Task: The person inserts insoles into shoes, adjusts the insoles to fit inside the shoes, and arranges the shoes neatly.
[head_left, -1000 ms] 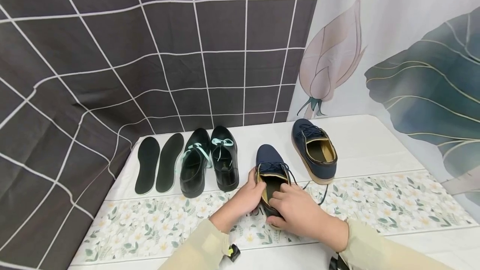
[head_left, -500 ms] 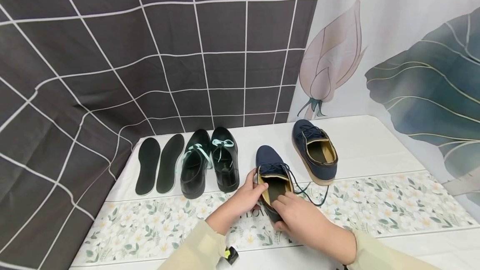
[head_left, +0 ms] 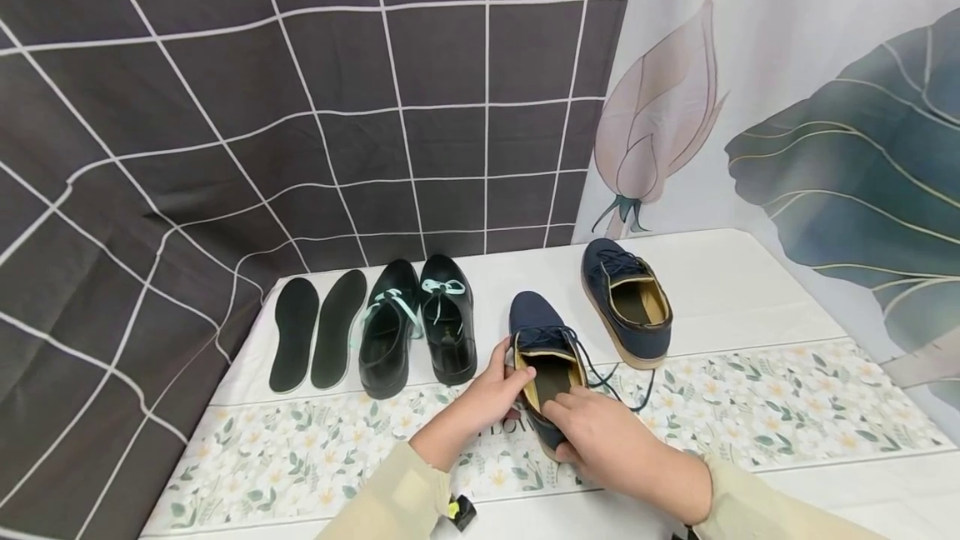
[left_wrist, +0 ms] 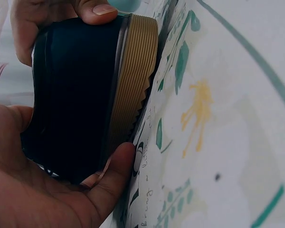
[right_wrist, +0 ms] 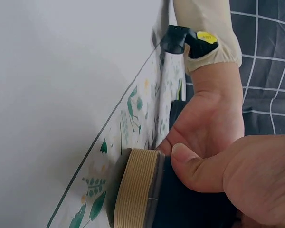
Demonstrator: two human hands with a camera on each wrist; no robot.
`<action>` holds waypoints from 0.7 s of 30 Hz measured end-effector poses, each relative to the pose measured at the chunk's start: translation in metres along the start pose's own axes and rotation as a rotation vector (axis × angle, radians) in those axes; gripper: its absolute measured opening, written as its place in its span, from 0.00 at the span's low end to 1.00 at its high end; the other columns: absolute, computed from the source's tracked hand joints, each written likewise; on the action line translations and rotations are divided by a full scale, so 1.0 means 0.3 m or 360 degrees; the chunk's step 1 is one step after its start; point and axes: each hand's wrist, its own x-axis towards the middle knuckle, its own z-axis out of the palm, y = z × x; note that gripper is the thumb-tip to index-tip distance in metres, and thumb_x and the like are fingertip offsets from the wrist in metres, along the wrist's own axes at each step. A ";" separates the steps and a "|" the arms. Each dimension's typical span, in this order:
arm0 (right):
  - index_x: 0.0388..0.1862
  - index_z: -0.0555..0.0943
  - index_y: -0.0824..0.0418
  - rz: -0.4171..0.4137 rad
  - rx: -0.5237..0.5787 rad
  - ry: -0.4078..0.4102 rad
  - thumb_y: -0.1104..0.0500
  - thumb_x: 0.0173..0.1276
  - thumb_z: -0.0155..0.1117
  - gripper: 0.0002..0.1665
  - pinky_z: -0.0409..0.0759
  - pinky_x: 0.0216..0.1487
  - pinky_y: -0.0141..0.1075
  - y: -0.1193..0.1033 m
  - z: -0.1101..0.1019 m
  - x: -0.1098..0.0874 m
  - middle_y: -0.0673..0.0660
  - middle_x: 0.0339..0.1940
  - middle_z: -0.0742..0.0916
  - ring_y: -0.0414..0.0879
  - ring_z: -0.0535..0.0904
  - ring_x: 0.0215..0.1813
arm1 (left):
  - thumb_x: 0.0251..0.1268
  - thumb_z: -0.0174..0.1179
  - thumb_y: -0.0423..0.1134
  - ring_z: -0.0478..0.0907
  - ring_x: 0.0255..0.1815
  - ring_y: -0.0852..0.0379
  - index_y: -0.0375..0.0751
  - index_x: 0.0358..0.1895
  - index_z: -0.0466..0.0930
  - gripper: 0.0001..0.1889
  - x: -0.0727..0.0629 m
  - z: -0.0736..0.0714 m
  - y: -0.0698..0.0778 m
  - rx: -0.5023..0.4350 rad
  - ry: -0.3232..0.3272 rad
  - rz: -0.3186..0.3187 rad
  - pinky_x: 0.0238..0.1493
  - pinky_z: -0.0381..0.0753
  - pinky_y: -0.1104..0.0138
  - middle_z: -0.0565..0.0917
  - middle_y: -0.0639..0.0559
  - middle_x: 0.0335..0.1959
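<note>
A navy lace-up shoe (head_left: pixel 534 312) with a tan lining and a ribbed tan sole (left_wrist: pixel 135 61) stands on the table, toe pointing away from me. My left hand (head_left: pixel 489 388) grips its left side, thumb over the opening's edge and the other fingers outside and below. At the heel, my right hand (head_left: pixel 609 444) has its fingers bent over the rim into the opening. Its thumb presses the outside of the heel, just above the sole, in the right wrist view. Those fingertips are hidden inside the shoe, where a dark insole (head_left: pixel 553 375) shows. Untied laces (head_left: pixel 609 386) trail to the right.
The matching navy shoe (head_left: pixel 628 302) stands behind to the right. Left of the held shoe is a black pair (head_left: pixel 450 319) with mint laces, then two dark loose insoles (head_left: pixel 294 333). A grid-patterned dark cloth (head_left: pixel 315 107) rises behind the white table (head_left: pixel 735 290).
My right hand has slid back slightly toward the heel and lower right, uncovering more of the insole and laces. My left hand keeps its grip, and the shoe stays almost in place.
</note>
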 end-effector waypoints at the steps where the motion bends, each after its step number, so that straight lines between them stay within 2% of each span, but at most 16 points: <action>1: 0.41 0.79 0.56 -0.0001 0.0003 -0.0001 0.55 0.48 0.81 0.24 0.79 0.40 0.40 0.000 0.001 0.000 0.47 0.33 0.82 0.44 0.78 0.37 | 0.75 0.53 0.53 0.79 0.39 0.56 0.48 0.82 0.41 0.41 -0.001 0.000 0.000 0.0000 0.0001 0.0000 0.34 0.84 0.60 0.77 0.47 0.49; 5: 0.39 0.80 0.55 0.0043 0.0017 -0.0042 0.54 0.49 0.81 0.22 0.78 0.34 0.39 0.001 -0.002 0.003 0.46 0.29 0.83 0.43 0.77 0.34 | 0.75 0.52 0.53 0.79 0.39 0.56 0.48 0.82 0.41 0.41 0.000 0.000 -0.003 -0.0013 -0.0003 0.0009 0.35 0.84 0.60 0.78 0.47 0.48; 9: 0.36 0.80 0.53 0.0124 0.0041 -0.0162 0.52 0.52 0.79 0.18 0.75 0.26 0.38 0.005 -0.016 0.011 0.46 0.23 0.80 0.42 0.77 0.29 | 0.75 0.53 0.52 0.79 0.39 0.57 0.47 0.81 0.42 0.40 0.000 0.002 -0.001 -0.0021 -0.0004 0.0020 0.35 0.84 0.60 0.78 0.47 0.46; 13: 0.34 0.80 0.53 0.0137 0.0048 -0.0241 0.52 0.56 0.78 0.14 0.74 0.25 0.39 0.004 -0.030 0.020 0.46 0.22 0.80 0.44 0.78 0.27 | 0.75 0.53 0.52 0.79 0.39 0.57 0.47 0.82 0.42 0.40 -0.002 0.004 0.003 -0.0037 -0.0002 0.0012 0.35 0.84 0.60 0.79 0.48 0.46; 18: 0.33 0.80 0.53 0.0087 0.0044 -0.0177 0.55 0.55 0.78 0.13 0.75 0.27 0.40 0.003 -0.026 0.021 0.47 0.23 0.81 0.44 0.78 0.27 | 0.76 0.53 0.52 0.80 0.40 0.57 0.49 0.82 0.41 0.41 -0.002 0.004 0.001 -0.0118 -0.0027 -0.0011 0.38 0.85 0.59 0.79 0.46 0.49; 21: 0.33 0.79 0.52 0.0065 0.0077 -0.0105 0.57 0.54 0.77 0.14 0.75 0.30 0.39 0.004 -0.011 0.013 0.45 0.24 0.80 0.42 0.77 0.29 | 0.77 0.51 0.54 0.81 0.42 0.56 0.50 0.82 0.40 0.40 -0.002 0.001 -0.007 -0.0242 -0.0063 -0.0018 0.41 0.85 0.58 0.79 0.42 0.53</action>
